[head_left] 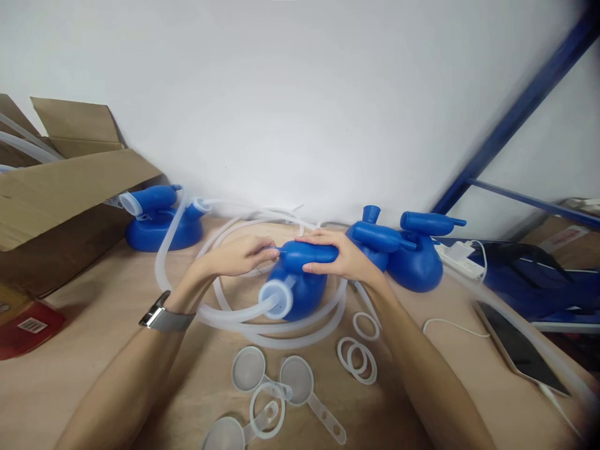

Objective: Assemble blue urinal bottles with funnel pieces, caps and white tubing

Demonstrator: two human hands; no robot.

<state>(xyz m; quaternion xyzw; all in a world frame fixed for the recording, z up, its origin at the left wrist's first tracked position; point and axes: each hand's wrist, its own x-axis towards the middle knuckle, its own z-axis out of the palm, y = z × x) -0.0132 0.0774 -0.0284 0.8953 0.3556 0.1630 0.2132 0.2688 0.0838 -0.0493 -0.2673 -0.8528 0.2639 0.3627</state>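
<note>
At the middle of the table lies a blue plastic bottle (307, 294) with a white ringed cap (276, 299) and a clear corrugated hose (244, 312) running from it. A blue cylindrical piece (307, 255) rests across its top. My right hand (335, 253) is wrapped round the right end of this cylinder. My left hand (248, 255) pinches the thin tip at its left end between thumb and fingers. Coils of the hose lie around the bottle.
Blue bottles stand at the left (164, 231) and right (416, 265). Nearer are strainer-like caps with handles (297, 379) and white rings (366, 326). An open cardboard box (60, 231) is at the left; a tablet (520, 350) and a power strip (462, 262) lie right.
</note>
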